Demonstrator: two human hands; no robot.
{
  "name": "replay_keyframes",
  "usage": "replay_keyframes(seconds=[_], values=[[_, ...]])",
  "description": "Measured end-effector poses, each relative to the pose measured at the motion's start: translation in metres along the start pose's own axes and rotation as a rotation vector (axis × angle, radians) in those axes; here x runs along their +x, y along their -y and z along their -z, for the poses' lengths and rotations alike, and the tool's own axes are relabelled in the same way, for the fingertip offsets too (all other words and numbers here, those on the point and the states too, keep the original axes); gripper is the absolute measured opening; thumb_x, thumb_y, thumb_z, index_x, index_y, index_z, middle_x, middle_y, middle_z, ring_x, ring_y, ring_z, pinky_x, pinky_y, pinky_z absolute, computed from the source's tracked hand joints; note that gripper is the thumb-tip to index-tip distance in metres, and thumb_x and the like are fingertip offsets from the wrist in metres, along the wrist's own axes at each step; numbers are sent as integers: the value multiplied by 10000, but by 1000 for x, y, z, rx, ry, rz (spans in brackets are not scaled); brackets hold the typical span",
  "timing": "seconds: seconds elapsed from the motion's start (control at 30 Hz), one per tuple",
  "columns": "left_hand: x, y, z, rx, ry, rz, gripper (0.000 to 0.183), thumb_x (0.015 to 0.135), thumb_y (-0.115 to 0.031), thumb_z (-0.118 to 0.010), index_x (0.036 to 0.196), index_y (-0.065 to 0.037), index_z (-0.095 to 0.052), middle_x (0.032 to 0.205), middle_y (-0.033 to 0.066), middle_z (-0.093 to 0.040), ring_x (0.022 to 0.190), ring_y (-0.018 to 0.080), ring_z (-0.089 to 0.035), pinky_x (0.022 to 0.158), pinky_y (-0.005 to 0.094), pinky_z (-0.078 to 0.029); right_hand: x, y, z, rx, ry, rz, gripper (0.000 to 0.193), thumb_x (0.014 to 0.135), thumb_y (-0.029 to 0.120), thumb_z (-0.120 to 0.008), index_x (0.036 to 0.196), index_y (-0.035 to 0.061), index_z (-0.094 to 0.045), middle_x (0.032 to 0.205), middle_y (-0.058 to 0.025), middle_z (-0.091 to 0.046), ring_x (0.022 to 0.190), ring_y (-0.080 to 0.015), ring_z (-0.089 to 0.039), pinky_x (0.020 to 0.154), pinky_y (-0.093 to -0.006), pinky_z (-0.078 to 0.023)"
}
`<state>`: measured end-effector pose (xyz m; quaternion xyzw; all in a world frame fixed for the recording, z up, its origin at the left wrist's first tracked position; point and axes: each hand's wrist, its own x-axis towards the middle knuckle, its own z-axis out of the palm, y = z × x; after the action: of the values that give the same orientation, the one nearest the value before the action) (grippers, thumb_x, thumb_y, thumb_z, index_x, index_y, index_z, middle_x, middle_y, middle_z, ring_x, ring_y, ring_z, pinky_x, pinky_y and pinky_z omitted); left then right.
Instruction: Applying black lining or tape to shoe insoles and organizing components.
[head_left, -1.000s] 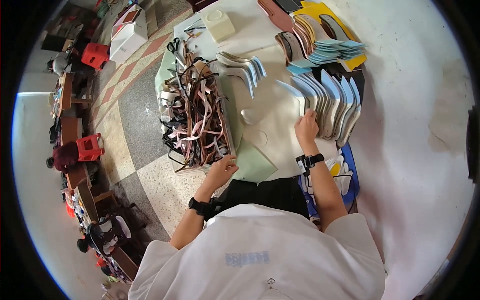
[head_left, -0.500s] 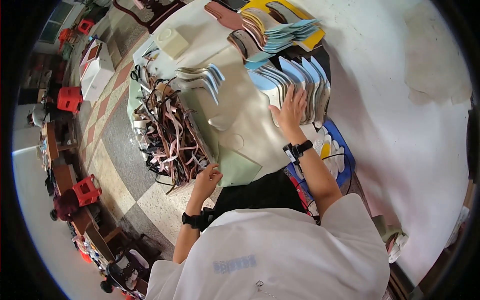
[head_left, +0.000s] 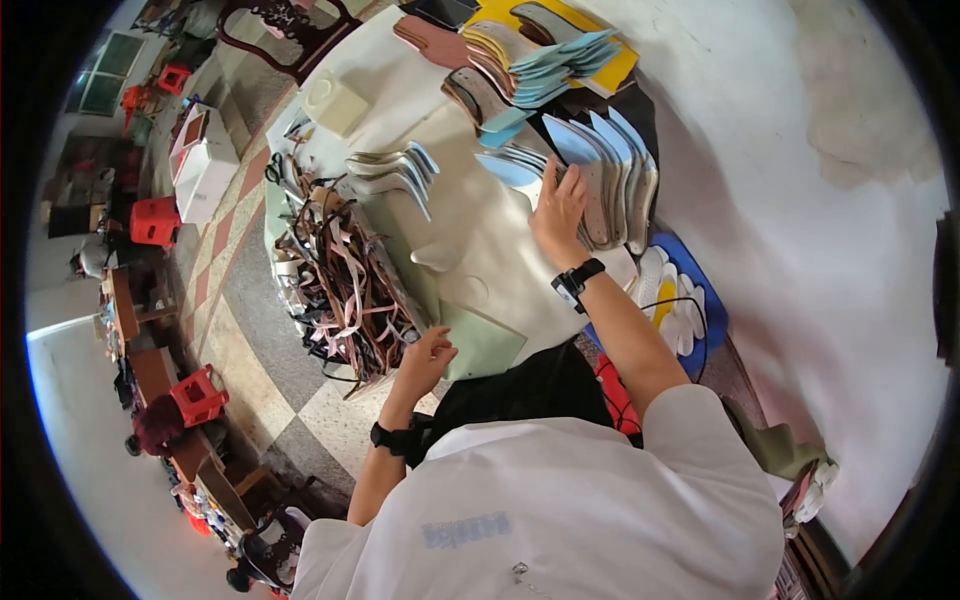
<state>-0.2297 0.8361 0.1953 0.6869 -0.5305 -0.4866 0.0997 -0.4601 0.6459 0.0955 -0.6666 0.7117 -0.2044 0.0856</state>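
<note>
My right hand rests on the upright insoles, fingers stretched and slightly parted, its thumb side hidden. It lies where a lower group of insoles with pale blue tips meets a taller group of blue-tipped insoles. I cannot see any insole pinched between the fingers. My left hand hovers near the green sheet and the corner of the box of straps, fingers loosely bent and apart, with nothing visible in them. To the left, a small fanned group of insoles lies on the table.
A box heaped with straps stands at the table's left edge. Farther back are a cream container and stacked insoles on a yellow sheet. A blue tray with white pieces sits at the right. A white lump lies mid-table.
My right hand has shifted left along the insoles, and the lower group now lies farther left and leans more. My left hand's fingers have loosened slightly. The whole view has turned a little.
</note>
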Motion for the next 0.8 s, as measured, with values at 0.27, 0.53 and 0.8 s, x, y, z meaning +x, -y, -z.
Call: replay_keyframes(seconds=[0.27,0.53,0.8], values=[[44,-38,-2,89,162,-200,396,846,-165,-634,1196,-14,-529,907,161,-666,768,231,-645,722,316,-503,27,-9,-4,126,130,-158,704,631,191,-791,1185,66,-374,1153,-211,-439,1024,-428,-492,796,-501,-465],[46,-43,-4,63,95,-177,397,832,-174,-644,1185,-28,-535,920,166,-667,815,261,-653,729,344,-504,41,-22,20,178,268,93,409,660,177,-676,984,-2,-501,997,-238,-534,940,-427,-550,781,-484,-487],[0,-14,1,7,101,-30,429,823,-214,-647,1206,-61,-526,993,189,-651,849,327,-647,731,380,-507,57,20,80,839,278,-2,456,639,264,-756,963,-25,-617,850,-161,-647,753,-246,-621,706,-327,-478]])
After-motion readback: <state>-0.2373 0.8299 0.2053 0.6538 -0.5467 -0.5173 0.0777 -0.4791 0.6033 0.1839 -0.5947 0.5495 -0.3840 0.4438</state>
